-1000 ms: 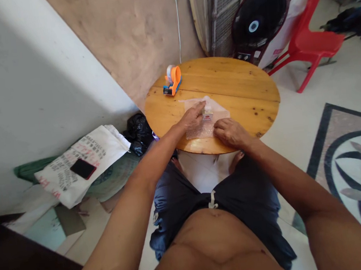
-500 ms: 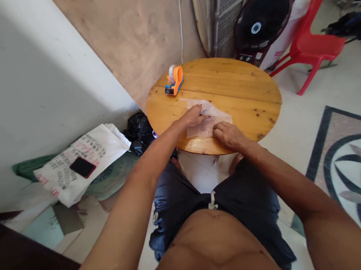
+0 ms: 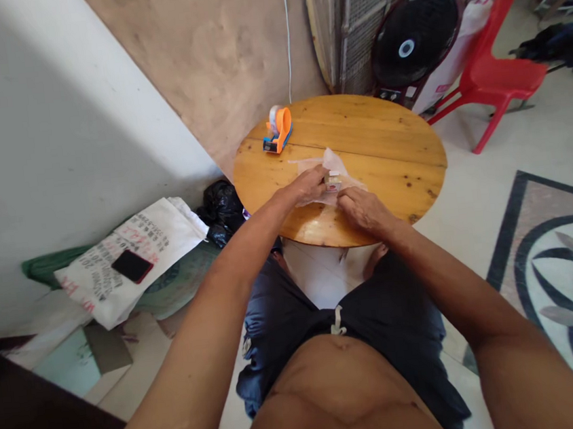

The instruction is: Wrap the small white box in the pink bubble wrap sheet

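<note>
At far left, a phone point(image 3: 132, 265) lies face up on a white printed sack point(image 3: 167, 225), with a black bag point(image 3: 220, 201) just beyond the sack's right end. Next comes the round wooden table point(image 3: 393, 159); near its far left edge stands a tape dispenser point(image 3: 278, 131), orange and blue, with 1 roll of clear tape in it.

To the right of that and nearer the body, the left hand point(image 3: 308, 186) reaches in over the wrap point(image 3: 333, 160), a thin, see-through sheet that lies creased on the table, its far part raised in a peak. The left fingers are bent, their tips at the left side of a small box point(image 3: 333, 185); whether they grip it I cannot tell.

The box sits on the wrap, in the gap between the 2 hands, its reddish label facing the body. The right hand point(image 3: 364, 210) rests at the wrap's near right edge, fingers curled, tips just beside the box's near right corner; whether they pinch the sheet I cannot tell.

Farther right, past the table, stands a red chair point(image 3: 502, 76).
</note>
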Demonstrator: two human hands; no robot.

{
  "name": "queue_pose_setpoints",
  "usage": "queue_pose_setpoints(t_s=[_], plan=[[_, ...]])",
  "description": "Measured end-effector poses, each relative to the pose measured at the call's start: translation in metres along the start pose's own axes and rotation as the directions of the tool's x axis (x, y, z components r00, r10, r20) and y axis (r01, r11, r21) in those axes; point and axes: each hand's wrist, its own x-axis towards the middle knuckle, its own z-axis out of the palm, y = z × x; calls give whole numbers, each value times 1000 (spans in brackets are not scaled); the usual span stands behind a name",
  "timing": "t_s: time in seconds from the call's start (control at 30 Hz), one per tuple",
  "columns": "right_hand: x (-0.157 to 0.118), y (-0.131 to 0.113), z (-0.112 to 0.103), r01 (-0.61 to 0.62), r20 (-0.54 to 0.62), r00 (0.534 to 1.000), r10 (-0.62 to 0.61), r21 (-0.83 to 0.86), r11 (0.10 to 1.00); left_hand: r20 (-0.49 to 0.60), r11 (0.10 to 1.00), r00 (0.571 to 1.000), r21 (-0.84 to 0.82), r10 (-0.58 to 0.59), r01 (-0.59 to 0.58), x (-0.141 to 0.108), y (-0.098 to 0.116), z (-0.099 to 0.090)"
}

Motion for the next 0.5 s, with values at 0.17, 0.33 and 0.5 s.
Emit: queue_pose_setpoints(t_s=[0.17,0.33,0.5], plan=[[-2,2,-3,29,40,999,-31,48,998,31,997,999,73,-16,13,3,0,0],[11,5,-10,-55,58,997,56,-16,998,36,999,998,3,48,-49,6,-2,-1],[40,15,-26,-206,82,974,210,-50,977,-1,977,989,-159,146,-145,8,-3,-3]])
